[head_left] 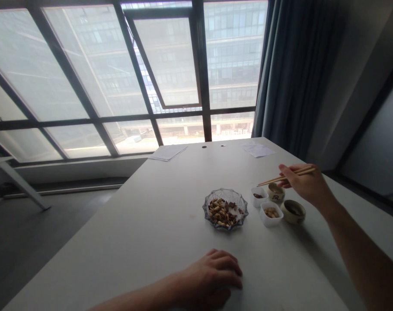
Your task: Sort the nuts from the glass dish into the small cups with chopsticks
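Observation:
My right hand point(301, 183) is shut on a pair of wooden chopsticks point(285, 177), their tips held in the air above the far white tub. Below it stand two small ceramic cups point(276, 192) point(292, 211) and two small white square tubs point(259, 197) point(271, 215) holding nuts or shells. To their left, a cut-glass dish point(225, 209) is heaped with peanuts and brown shells. My left hand point(212, 274) rests palm down near the table's near edge, fingers loosely curled, holding nothing.
The white table point(151, 216) ends at a large window. Loose paper sheets point(167, 152) point(258, 150) lie at its far edge, near two small dark holes. A blue-grey curtain point(293, 73) hangs at right. Grey floor point(30, 246) lies beyond the left edge.

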A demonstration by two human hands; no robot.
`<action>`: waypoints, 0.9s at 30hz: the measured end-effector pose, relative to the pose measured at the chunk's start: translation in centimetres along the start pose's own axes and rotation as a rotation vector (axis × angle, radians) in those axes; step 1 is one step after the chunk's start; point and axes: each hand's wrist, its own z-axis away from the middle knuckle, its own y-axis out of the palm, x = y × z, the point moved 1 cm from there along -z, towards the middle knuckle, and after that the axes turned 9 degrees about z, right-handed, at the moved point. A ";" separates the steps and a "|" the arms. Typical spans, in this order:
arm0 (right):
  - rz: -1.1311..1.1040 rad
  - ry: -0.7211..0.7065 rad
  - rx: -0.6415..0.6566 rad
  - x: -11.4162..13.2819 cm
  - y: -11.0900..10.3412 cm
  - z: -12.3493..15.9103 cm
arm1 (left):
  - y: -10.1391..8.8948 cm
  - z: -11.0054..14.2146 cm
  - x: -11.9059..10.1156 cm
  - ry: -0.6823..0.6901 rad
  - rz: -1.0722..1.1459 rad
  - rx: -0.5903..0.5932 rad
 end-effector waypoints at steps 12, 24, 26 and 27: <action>-0.132 -0.128 0.448 1.3 5.3 3.3 | -0.1 -0.1 0.0 -0.028 -0.012 0.041; -0.115 -0.125 0.338 0.2 9.7 5.4 | -0.1 0.0 0.1 -0.025 -0.011 0.037; -0.107 -0.122 0.306 0.5 9.5 5.4 | -0.1 0.0 0.1 -0.030 -0.011 0.051; -0.110 -0.120 0.295 0.7 9.3 5.3 | -0.1 0.0 0.1 -0.028 -0.011 0.054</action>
